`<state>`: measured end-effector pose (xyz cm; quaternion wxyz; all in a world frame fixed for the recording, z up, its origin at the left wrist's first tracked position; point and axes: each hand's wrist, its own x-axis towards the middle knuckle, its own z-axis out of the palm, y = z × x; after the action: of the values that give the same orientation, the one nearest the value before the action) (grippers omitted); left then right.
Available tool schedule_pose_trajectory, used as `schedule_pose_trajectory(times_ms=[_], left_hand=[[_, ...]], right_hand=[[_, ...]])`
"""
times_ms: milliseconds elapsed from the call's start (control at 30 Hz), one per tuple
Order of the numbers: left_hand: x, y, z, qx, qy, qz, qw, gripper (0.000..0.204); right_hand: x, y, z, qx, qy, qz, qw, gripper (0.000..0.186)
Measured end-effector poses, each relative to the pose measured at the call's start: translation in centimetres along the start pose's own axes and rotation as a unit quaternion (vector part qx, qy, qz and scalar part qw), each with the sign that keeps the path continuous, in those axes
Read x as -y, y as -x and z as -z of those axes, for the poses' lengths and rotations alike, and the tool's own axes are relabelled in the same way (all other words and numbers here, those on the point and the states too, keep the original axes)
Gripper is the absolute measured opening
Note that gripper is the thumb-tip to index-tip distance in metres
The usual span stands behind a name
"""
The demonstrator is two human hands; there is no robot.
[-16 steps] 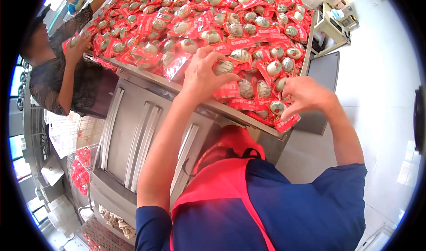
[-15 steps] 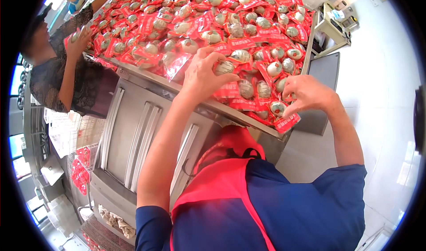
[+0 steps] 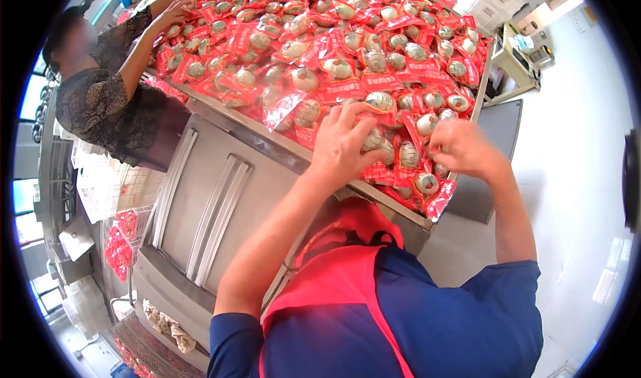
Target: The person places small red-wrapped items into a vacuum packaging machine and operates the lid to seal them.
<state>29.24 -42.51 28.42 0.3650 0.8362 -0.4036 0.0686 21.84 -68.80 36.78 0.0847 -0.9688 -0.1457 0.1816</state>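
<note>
Red-and-clear sachets, each holding a pale speckled egg, are heaped on a metal-edged table. My left hand rests over the heap's near edge, thumb and fingers spread around a sachet-wrapped egg, with a gap between fingertips and thumb. To its right, my right hand is slightly blurred, its fingers curled together at the heap's right edge. What they hold, if anything, is hidden. Between the hands lies another wrapped egg; nearer the corner is one more wrapped egg.
At the far left a co-worker reaches into the same heap. White crates are stacked beyond the table, near a small side table. A dark panel stands beside the right edge. Wire baskets are at left.
My left hand has moved right along the heap, opening wider. My right hand has moved up and away from the corner, its fingers curling in. The co-worker's nearer hand has reached farther in. The view has shifted.
</note>
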Motion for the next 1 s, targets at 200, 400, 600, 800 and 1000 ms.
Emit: schedule_pose_trajectory(times_ms=[200, 400, 600, 800, 1000], left_hand=[[0.6, -1.3, -0.2, -0.036, -0.068, -0.024, 0.997, 0.077], [-1.0, 2.8, 3.5, -0.156, 0.085, -0.047, 0.983, 0.074], [-3.1, 18.3, 2.3, -0.226, 0.11, 0.199, 0.947, 0.018], [-6.7, 38.8, -3.1, -0.183, 0.008, 0.544, 0.819, 0.013], [-12.1, 55.0, -14.1, -0.327, 0.046, 0.762, 0.558, 0.023]], right_hand=[[5.4, -5.3, -4.5, -0.303, -0.107, 0.064, 0.945, 0.028], [6.4, -5.3, -1.6, -0.238, -0.151, 0.099, 0.955, 0.043], [10.6, -12.5, 0.1, -0.243, -0.054, 0.234, 0.94, 0.081], [13.0, -14.6, -3.9, -0.137, 0.03, 0.29, 0.947, 0.073], [7.6, -18.9, -4.9, -0.051, -0.175, 0.123, 0.976, 0.047]])
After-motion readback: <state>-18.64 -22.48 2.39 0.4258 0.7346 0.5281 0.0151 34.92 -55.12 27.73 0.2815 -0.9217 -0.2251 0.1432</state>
